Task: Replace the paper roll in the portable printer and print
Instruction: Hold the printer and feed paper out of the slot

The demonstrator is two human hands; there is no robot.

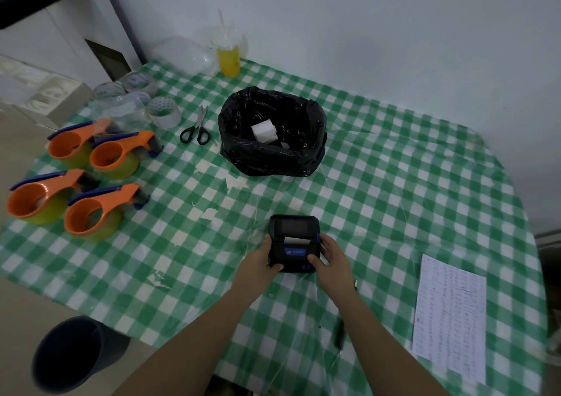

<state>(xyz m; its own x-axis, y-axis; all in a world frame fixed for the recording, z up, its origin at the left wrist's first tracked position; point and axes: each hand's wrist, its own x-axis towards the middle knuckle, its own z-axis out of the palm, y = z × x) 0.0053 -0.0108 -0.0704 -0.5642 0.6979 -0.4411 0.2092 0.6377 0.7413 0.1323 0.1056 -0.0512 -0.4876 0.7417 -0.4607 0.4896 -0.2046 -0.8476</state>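
Observation:
A small black portable printer (293, 242) with a blue label sits on the green checked tablecloth (394, 189) near the front middle. A strip of white paper (296, 239) shows at its slot. My left hand (261, 260) grips the printer's left side. My right hand (331, 259) holds its right side, thumb resting by the blue buttons at the front corner. A white paper roll (264, 132) lies inside a bin lined with a black bag (270, 152) farther back on the table.
Several orange tape dispensers (94, 213) and clear tape rolls (162, 111) crowd the left side. Black-handled scissors (195, 128) lie left of the bag. A yellow drink cup (229, 58) stands at the back. A printed sheet (449, 316) lies right. A dark bucket (73, 353) stands on the floor.

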